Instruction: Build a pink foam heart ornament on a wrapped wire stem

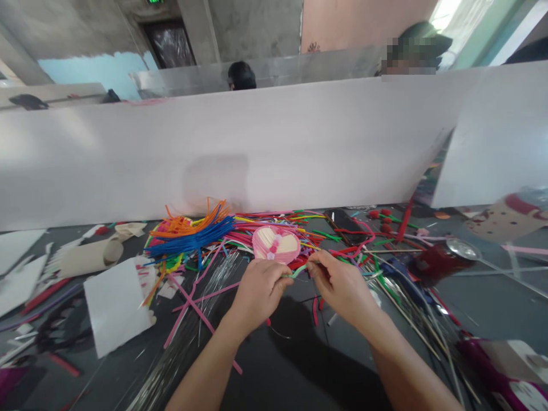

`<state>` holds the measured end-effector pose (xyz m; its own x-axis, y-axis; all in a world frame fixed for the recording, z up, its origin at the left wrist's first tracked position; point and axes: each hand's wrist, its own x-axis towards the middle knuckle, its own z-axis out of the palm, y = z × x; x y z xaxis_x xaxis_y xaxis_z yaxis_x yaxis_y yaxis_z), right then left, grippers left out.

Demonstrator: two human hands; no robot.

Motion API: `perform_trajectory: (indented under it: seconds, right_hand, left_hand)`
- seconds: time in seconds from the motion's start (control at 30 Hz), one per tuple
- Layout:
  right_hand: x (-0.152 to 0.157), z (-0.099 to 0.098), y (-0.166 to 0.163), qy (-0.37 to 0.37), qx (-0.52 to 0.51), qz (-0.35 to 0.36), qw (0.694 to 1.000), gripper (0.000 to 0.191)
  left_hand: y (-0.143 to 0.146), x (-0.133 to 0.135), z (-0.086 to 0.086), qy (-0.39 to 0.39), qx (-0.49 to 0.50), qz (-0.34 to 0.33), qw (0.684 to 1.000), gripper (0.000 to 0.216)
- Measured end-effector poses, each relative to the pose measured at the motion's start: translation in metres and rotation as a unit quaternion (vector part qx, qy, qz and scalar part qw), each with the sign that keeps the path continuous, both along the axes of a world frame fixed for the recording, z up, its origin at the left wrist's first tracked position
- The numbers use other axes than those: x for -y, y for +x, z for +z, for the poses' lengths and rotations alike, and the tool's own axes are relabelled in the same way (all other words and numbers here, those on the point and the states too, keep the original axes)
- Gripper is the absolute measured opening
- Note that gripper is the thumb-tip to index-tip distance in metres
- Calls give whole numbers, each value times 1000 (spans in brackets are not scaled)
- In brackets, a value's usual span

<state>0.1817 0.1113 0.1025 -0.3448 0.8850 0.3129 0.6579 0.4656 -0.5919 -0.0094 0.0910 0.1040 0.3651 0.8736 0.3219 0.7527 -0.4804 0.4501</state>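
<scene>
Near the middle of the table, my left hand (265,287) and my right hand (341,279) are both closed in a pinch. Between them runs a short light-green pipe cleaner (298,272), one end in each set of fingers. Just beyond my fingers lies a pink and cream heart (286,245) with small pink and white pieces down its centre. Behind my left hand sit a blue bundle of pipe cleaners (192,237) and an orange bundle (209,217). A spread of loose coloured pipe cleaners surrounds the heart.
A white panel (274,148) stands along the table's back edge. Left are a cardboard tube (92,257), white paper (115,308) and thin metal wires (171,354). Right are a dark phone (342,222), a red can (445,260) and blue-handled pliers (405,277). People sit beyond the panel.
</scene>
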Motion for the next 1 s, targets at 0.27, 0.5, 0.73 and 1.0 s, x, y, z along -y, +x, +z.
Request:
perform_trajectory:
  seconds: [0.27,0.5,0.73,1.0]
  right_hand:
    - [1,1,-1,-21,-8,16,1000,21]
    - [-1,-1,0,-47,20,14,999,21]
    - [-2,-3,-3,8,24,29,999,19]
    - [1,3,-5,160,-59,23,985,19]
  left_hand:
    - [1,-2,-2,24,-43,4,999,12]
    - [3,2,7,63,-11,-18,998,19]
    - [2,3,5,58,-13,-8,998,13]
    - [-6,-2,3,27,8,54,998,15]
